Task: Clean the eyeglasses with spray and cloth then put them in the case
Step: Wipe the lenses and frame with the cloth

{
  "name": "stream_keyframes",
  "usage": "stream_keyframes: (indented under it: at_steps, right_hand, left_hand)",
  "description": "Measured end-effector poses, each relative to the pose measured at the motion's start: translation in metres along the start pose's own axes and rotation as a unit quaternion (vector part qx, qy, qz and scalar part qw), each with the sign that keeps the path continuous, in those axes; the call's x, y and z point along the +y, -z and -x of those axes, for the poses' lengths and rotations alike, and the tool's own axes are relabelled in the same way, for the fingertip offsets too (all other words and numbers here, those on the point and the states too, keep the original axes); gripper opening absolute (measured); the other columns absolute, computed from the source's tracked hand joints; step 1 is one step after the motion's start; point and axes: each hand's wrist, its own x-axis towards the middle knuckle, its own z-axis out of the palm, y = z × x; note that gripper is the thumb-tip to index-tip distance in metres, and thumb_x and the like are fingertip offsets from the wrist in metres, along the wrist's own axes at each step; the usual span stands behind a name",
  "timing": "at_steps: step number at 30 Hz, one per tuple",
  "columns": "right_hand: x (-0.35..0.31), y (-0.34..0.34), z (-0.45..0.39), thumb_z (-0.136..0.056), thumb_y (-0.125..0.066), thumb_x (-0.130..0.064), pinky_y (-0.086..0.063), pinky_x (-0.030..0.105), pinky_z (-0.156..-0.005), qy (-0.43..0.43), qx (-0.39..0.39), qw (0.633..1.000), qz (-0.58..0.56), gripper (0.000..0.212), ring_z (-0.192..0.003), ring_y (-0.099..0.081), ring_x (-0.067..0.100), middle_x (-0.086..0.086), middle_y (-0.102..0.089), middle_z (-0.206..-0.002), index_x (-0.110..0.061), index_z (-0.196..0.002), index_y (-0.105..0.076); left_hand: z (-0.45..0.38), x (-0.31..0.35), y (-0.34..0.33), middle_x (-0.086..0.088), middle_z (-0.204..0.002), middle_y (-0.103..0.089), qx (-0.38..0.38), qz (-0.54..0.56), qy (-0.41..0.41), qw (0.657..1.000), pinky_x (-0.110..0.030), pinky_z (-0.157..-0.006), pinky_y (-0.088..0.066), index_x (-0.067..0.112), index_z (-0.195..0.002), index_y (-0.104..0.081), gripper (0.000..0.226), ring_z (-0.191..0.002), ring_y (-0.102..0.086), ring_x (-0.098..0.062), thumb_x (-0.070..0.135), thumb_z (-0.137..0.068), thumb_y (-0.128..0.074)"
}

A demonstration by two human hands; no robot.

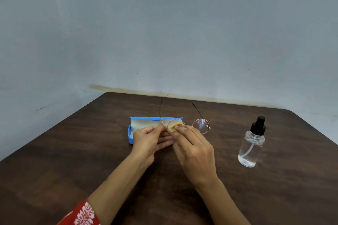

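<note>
Cloth [175, 126] pinched in right grip [190, 144] against eyeglasses [200, 125].

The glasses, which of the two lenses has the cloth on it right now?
The lens on the image left, beside the left hand; the right hand presses the yellow cloth onto it. The other lens is bare, nearer the spray bottle.
</note>
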Motion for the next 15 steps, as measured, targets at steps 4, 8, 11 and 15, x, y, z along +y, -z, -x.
stream_keyframes:
  at_steps: [4,8,11,15]
  right_hand:
    - [0.0025,0.0019,-0.0035,-0.088,-0.051,-0.004,-0.053,0.032,-0.086,-0.021,0.027,0.999,0.028,0.024,-0.1,-0.066,0.024,0.013,-0.07,-0.104,0.001,-0.099,-0.072]
    - [-0.0036,-0.002,-0.0039,-0.088,-0.054,-0.003,-0.053,0.034,-0.087,0.008,0.013,1.0,0.013,0.021,-0.101,-0.065,0.025,0.013,-0.069,-0.104,0.001,-0.099,-0.072]
    - [-0.0065,-0.0027,-0.002,-0.083,-0.06,-0.005,-0.054,0.035,-0.078,0.018,-0.015,0.999,0.022,0.016,-0.089,-0.066,0.025,0.009,-0.07,-0.096,-0.001,-0.092,-0.073]
    - [-0.0019,0.0001,-0.0013,-0.082,-0.06,-0.005,-0.055,0.034,-0.069,-0.006,-0.017,0.999,0.049,0.016,-0.082,-0.065,0.024,0.008,-0.07,-0.092,-0.002,-0.09,-0.073]
  left_hand:
    - [-0.0015,-0.001,0.0016,-0.013,-0.062,-0.069,0.0,-0.008,-0.002,1.0,-0.025,-0.051,-0.057,-0.004,-0.075,-0.067,0.012,-0.06,-0.072,-0.024,0.004,-0.084,-0.066]
    - [-0.0008,-0.0007,0.0005,-0.009,-0.057,-0.068,-0.002,-0.001,-0.02,1.0,-0.022,-0.049,-0.055,-0.003,-0.073,-0.067,0.014,-0.054,-0.069,-0.018,0.002,-0.085,-0.061]
    - [0.0005,-0.0004,-0.0009,-0.002,-0.047,-0.064,0.005,0.0,-0.033,0.999,-0.019,-0.043,-0.051,-0.001,-0.07,-0.065,0.017,-0.043,-0.063,-0.011,0.0,-0.086,-0.06]
    - [-0.0023,0.0011,0.002,-0.007,-0.051,-0.066,0.01,0.009,-0.037,0.999,-0.023,-0.049,-0.056,-0.004,-0.071,-0.065,0.013,-0.051,-0.069,-0.019,0.002,-0.083,-0.066]
